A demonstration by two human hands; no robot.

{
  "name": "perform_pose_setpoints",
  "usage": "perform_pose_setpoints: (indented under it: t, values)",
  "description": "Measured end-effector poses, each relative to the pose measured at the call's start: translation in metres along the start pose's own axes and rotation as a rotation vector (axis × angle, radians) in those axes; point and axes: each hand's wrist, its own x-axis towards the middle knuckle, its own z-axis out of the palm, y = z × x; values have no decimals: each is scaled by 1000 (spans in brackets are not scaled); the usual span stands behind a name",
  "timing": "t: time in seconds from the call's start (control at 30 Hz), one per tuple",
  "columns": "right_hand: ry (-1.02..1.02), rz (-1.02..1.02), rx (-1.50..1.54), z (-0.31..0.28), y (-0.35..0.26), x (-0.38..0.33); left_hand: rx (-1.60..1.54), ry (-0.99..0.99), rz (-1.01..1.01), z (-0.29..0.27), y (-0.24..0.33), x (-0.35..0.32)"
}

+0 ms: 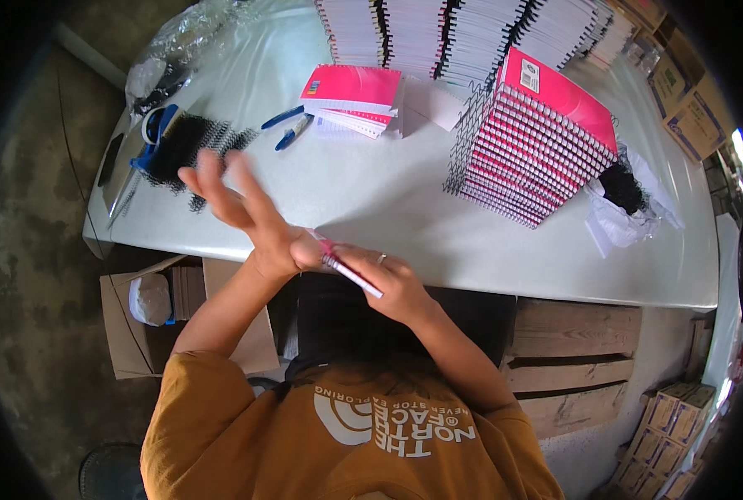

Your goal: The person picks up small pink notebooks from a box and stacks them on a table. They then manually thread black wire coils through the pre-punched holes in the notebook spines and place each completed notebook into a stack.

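Notebook between both hands

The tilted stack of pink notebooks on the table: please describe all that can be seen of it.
The stack of pink notebooks stands on the white table, right of centre, leaning like a slanted block. The covers are pink with white page edges; black wire spirals line its left side. A white label sits on the top cover. Neither hand touches it.

L hand raised, fingers spread & blurred, palm heel against R hand. R hand closed in a grip, ring on one finger. Both forearms come up from below, elbows bent.
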Motion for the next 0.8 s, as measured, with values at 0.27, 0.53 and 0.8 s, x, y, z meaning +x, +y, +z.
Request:
perform_pose_setpoints:
  t: [0.27,0.53,0.8]
  values:
    - [47,93,56,1,4,2,-50,97,78,1,12,35]
    - [18,231,166,-3,9,4,-45,-134,71,-5,32,36]
    - [46,403,293,-7,14,4,-199,-435,-63,-17,36,62]
